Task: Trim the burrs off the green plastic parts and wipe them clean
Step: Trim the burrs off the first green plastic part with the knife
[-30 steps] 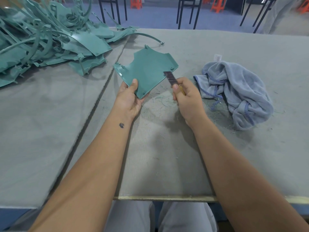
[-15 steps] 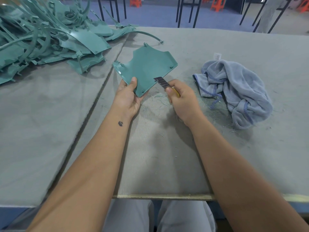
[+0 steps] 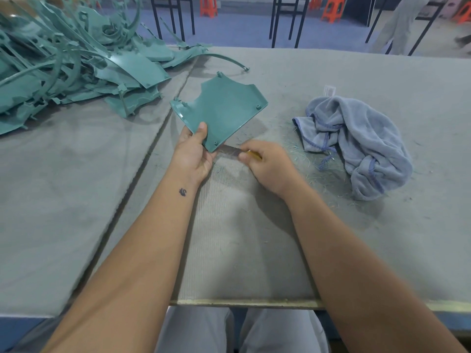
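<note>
Pile of green parts (image 3: 71, 72): heaped at the far left of the worktop (image 3: 76, 200), a tangle of curved strips and flat panels lying over one another.
Seam (image 3: 142, 169): a dark line running diagonally across the grey covering, between the pile and the hands.
Left hand (image 3: 193, 154): grips the near left corner of the green plastic part (image 3: 224, 110), thumb pressed flat on its upper face, fingers curled beneath.
Green plastic part: a flat panel with a notched far edge and small pegs near its corners, held tilted above the worktop, just right of the pile and apart from it.
Blade (image 3: 229, 150): a thin grey strip meeting the panel's near corner, blurred.
Right hand (image 3: 270, 164): fingers curled round a yellow-handled knife (image 3: 254, 155), the blade pointing left toward the panel.
Shavings (image 3: 293, 149): fine green slivers scattered on the covering around the right hand.
Cloth (image 3: 356, 143): a crumpled blue-grey towel lying right of the hands, touching neither.
</note>
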The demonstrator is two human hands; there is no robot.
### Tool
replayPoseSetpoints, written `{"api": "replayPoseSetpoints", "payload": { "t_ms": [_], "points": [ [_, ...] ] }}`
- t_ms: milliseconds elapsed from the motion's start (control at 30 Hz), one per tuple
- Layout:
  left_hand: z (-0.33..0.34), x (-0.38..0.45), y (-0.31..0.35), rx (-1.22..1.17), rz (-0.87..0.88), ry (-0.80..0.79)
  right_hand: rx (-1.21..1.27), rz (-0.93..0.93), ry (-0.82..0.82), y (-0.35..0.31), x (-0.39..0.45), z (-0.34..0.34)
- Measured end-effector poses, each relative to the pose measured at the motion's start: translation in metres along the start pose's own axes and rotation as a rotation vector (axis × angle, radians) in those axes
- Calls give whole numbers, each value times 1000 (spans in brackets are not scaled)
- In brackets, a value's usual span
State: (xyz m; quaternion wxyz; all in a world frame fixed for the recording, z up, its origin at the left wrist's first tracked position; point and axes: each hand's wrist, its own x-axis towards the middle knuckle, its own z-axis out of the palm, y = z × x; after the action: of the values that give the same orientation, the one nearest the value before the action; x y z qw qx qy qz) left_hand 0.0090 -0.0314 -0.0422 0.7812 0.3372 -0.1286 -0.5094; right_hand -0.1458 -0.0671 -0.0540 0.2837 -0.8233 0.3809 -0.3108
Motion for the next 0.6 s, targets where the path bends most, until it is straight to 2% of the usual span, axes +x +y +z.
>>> {"api": "replayPoseSetpoints", "payload": {
  "t_ms": [100, 200, 267, 400, 600],
  "points": [
    [-1, 1, 1, -17, -10, -21, 137, 6, 67, -1, -2, 0],
    [-3, 1, 2, 3, -10, -59, 466, 57, 268, 0, -3, -7],
    [-3, 0, 1, 58, -9, -73, 587, 118, 373, 1, -2, -12],
    [-3, -3, 0, 171, -22, -123, 649, 199, 428, 5, 2, -17],
    [-2, -4, -3, 160, -53, -219, 635, 162, 426, 8, 1, -25]
  ]
}}
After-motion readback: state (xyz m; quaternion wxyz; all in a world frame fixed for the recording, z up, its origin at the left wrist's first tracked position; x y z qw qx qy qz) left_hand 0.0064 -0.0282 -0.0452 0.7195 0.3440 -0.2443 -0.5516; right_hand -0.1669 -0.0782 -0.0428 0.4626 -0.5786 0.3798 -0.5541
